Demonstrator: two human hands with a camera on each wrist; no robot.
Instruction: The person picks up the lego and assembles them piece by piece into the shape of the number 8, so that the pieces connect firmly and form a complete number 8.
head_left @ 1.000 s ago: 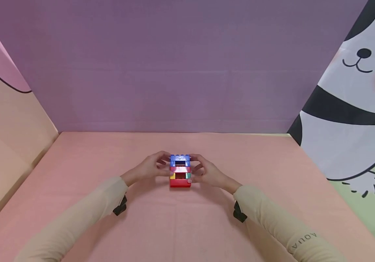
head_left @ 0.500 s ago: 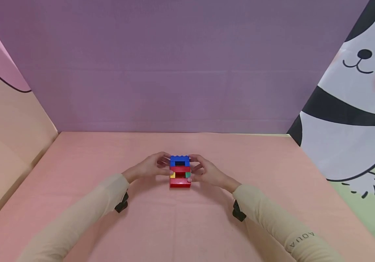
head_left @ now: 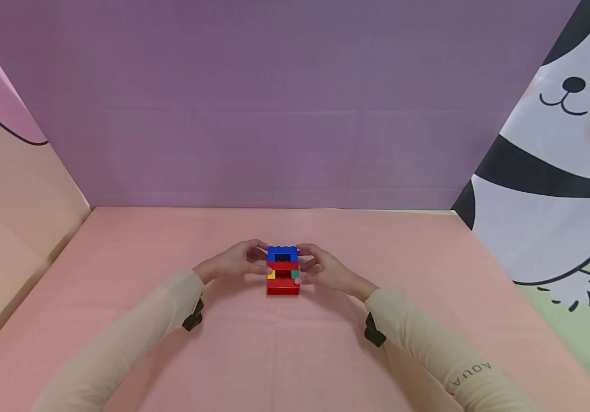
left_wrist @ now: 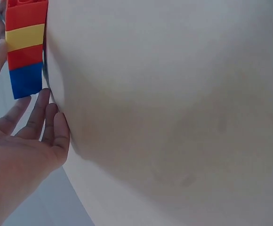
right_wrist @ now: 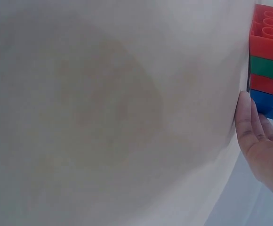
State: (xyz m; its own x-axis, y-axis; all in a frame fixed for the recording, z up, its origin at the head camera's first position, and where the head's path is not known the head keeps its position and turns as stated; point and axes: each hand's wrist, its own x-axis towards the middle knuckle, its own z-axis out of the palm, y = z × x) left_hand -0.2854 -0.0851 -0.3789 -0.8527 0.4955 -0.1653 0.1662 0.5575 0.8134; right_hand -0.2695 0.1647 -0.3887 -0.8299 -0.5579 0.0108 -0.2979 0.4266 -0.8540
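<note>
A small stack of toy building bricks [head_left: 282, 288] sits mid-table between my hands. Red bricks form its near end and middle, while a blue brick [head_left: 282, 250] with studs is at the far end. A yellow brick [head_left: 271, 274] and a green brick [head_left: 295, 274] separate the red ones, leaving a gap. My left hand [head_left: 233, 261] holds the left side, thumb by the yellow brick and fingers at the blue end. My right hand [head_left: 329, 271] grips the right side likewise. In the right wrist view, the red end brick [right_wrist: 268, 24] shows its hollow underside.
A pink cloth covers the table [head_left: 274, 349]. Behind it rises a purple backdrop [head_left: 274, 114], with a panda print [head_left: 547, 229] on the right wall. Dark wrist cameras [head_left: 193, 315] sit below both sleeves.
The stack has tilted slightly: its bright sheen is gone, and the blue end sits a little lower in the head view. Both hands stay on its sides, shifting only slightly.
</note>
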